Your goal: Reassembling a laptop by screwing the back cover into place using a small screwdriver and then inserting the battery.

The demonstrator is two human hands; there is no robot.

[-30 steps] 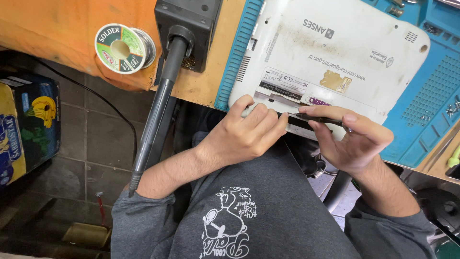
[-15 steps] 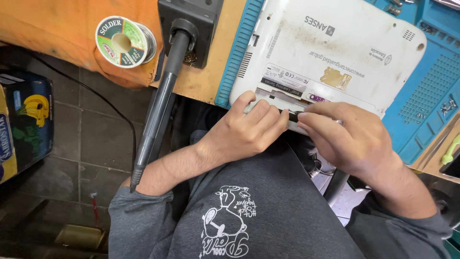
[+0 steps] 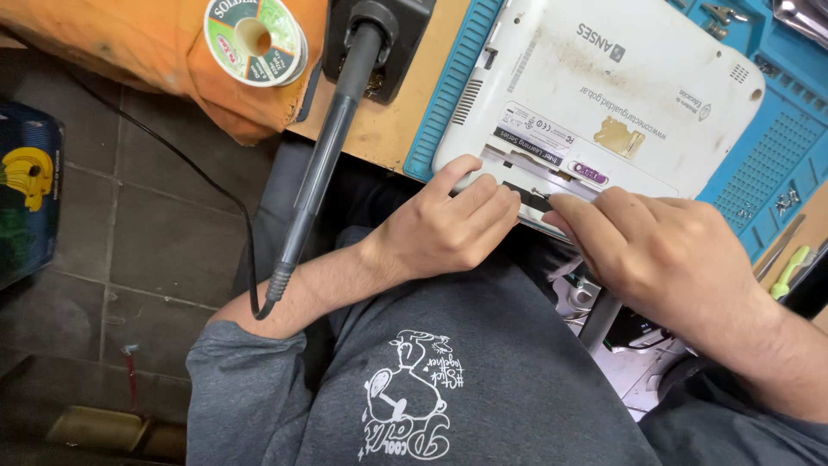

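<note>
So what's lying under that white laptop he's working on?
The white laptop lies upside down on a blue ridged mat, which rests on the wooden bench. Its near edge juts past the bench, where the left hand and right hand press. The mat beneath it is hidden.

A white rectangular sticker (image 3: 536,129) with dark print and a black strip along its near edge is seen on the underside of the white laptop (image 3: 621,95), right of centre, with a small purple label (image 3: 590,172) just to its right and a torn gold patch of sticker (image 3: 623,136) a little farther off. A round label in green, white and red is carried on the solder spool (image 3: 254,40) at the far left. A dark blue box (image 3: 26,194) with a yellow figure is found on the floor at the left edge.
</note>
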